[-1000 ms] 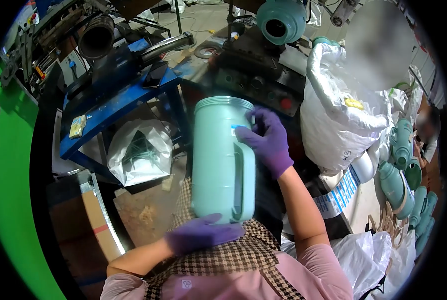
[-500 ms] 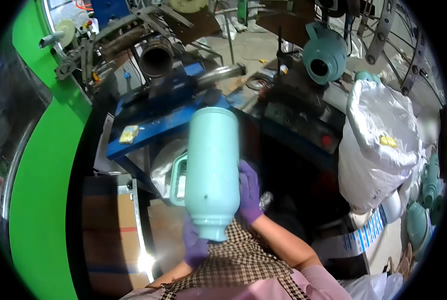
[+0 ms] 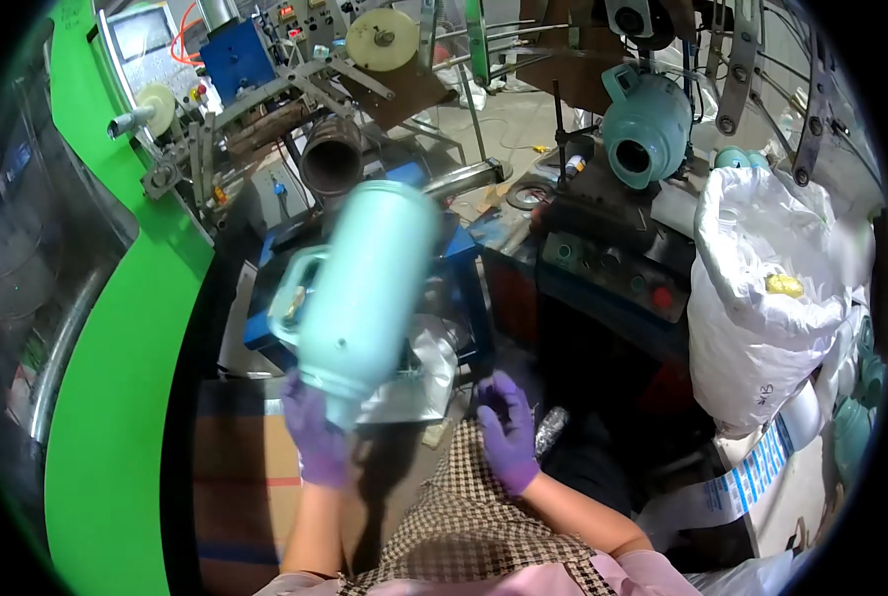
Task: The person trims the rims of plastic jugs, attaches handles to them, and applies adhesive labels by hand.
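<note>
In my left hand [image 3: 317,435], gloved in purple, is a mint-green thermos jug [image 3: 372,283], gripped at its narrow neck. It tilts with the neck end low toward me and the wide end up and to the right; motion blurs it a little. Its loop handle points left. My right hand [image 3: 509,429], also in a purple glove, hangs in front of the checked apron [image 3: 454,507]. Thumb and fingers are apart and loosely bent, with nothing between them, and this hand does not touch the jug.
A blue bench [image 3: 469,293] stands behind the jug. A similar green jug body [image 3: 646,124] is on a machine at upper right, above a control box [image 3: 613,263] with a red button. At right is a white sack [image 3: 752,338]; a green panel [image 3: 116,397] runs down the left.
The jug has moved left and tipped, its wide end leaning right. My right hand has let go of it and is now apart; my left hand carries the jug alone. The view has shifted slightly.
</note>
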The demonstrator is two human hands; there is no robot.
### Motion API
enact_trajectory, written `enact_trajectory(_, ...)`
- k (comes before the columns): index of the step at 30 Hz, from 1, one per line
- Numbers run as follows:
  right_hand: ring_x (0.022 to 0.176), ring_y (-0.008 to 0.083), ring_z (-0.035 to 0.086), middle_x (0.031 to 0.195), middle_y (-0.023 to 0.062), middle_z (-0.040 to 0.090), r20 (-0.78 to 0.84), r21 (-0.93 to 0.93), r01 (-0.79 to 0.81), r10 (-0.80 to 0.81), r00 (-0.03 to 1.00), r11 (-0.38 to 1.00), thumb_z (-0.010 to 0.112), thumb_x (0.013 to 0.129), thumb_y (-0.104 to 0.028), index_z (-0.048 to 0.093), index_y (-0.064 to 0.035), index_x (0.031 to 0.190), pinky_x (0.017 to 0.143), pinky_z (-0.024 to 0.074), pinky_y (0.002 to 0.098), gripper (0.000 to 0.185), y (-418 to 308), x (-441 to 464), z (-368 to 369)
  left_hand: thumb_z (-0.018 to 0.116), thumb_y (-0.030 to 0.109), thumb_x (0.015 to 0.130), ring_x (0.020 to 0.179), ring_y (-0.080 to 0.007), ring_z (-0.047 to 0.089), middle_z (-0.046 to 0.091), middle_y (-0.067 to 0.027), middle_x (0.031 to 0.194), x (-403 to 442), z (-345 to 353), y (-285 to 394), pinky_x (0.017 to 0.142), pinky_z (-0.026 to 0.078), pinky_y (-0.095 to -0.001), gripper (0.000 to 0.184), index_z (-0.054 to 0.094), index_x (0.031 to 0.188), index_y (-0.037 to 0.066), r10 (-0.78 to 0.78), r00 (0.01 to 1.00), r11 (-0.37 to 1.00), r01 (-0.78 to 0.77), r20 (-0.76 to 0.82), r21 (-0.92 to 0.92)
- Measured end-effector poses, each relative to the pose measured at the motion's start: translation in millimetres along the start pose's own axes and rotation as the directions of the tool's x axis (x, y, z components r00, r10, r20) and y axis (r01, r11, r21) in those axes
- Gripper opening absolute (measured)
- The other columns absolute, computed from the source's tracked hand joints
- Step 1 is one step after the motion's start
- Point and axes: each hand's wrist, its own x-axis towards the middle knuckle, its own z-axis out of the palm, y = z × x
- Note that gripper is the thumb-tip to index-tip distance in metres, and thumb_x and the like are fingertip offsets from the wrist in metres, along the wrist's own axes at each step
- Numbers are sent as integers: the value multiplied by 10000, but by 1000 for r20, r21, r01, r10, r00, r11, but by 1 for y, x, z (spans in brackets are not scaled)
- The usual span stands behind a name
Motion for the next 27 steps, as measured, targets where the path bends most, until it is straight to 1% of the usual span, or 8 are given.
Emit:
enact_trajectory(4, 1081, 148, 621, 1201, 67, 624, -51, -360, 6, -26, 998, 933, 580, 991, 9, 576, 13, 1354, 982, 495, 294, 363, 23, -24, -63, 768, 119, 859, 1332, -288, 509, 495, -169, 1475, 109, -23, 16, 1113, 428, -399, 749, 401, 1498, -14, 420, 896, 715, -425, 145, 555)
enact_trajectory(6, 977, 136, 616, 1120, 76, 636, -226, 145, -201, 230, 947, 969, 538, 1016, 14, 590, 21, 1295, 894, 520, 284, 284, 38, -39, -74, 790, 122, 807, 1359, -370, 488, 502, -169, 1484, 156, -11, 14, 1133, 410, -447, 805, 418, 1515, 30, 471, 794, 388, -578, 385, 717)
enact_trajectory(8, 951, 141, 610, 1117, 84, 632, -270, 211, -183, 238, 933, 960, 529, 1018, 20, 592, 24, 1271, 871, 526, 294, 262, 56, -56, -83, 829, 94, 748, 1351, -411, 485, 487, -171, 1489, 189, 31, 21, 1161, 386, -485, 817, 469, 1480, 54, 340, 503, -314, -736, 795, 600)
enact_trajectory(14, 943, 144, 658, 1127, 95, 666, -120, 20, -280, 281, 952, 960, 591, 984, 11, 674, 35, 1177, 856, 551, 284, 212, 80, -81, -93, 757, 278, 844, 1491, -359, 318, 454, -106, 1551, 296, 136, -10, 1133, 344, -683, 613, 562, 1422, 218, -104, 636, -719, -579, 765, 384)
enact_trajectory(18, 951, 141, 647, 1098, 71, 665, -87, 69, -267, 272, 958, 961, 623, 979, -31, 683, 22, 1167, 855, 534, 277, 205, 91, -77, -104, 469, 361, 1008, 1505, -324, 340, 369, -151, 1618, 376, 152, -58, 1115, 226, -788, 434, 605, 1416, 302, -156, 702, -738, -550, 695, 390)
enact_trajectory(20, 951, 141, 634, 1076, 62, 652, -221, -228, -171, 120, 968, 958, 617, 985, -46, 664, 8, 1225, 869, 525, 279, 251, 110, -66, -111, 443, 374, 1014, 1504, -324, 349, 338, -169, 1637, 364, 173, -47, 1118, 222, -783, 453, 588, 1438, 311, -219, 760, -762, -525, 612, 378)
enact_trajectory(25, 1101, 156, 584, 1379, 98, 554, -92, -152, -119, 106, 990, 981, 667, 955, -16, 430, -73, 1524, 965, 484, 310, 620, 53, -52, -95, 572, 452, 971, 1510, -357, 328, 319, -188, 1639, 404, 137, -61, 1157, 263, -711, 566, 499, 1504, 275, -284, 669, -793, -566, 687, 223)
enact_trajectory(27, 1074, 191, 597, 1345, 128, 549, -7, -254, 159, -166, 986, 954, 721, 908, -48, 543, -67, 1303, 947, 498, 347, 434, -34, -20, -61, 609, 447, 959, 1539, -359, 262, 303, -199, 1646, 339, 183, -18, 1182, 204, -714, 626, 458, 1536, 258, -409, 740, -713, -625, 534, 319)
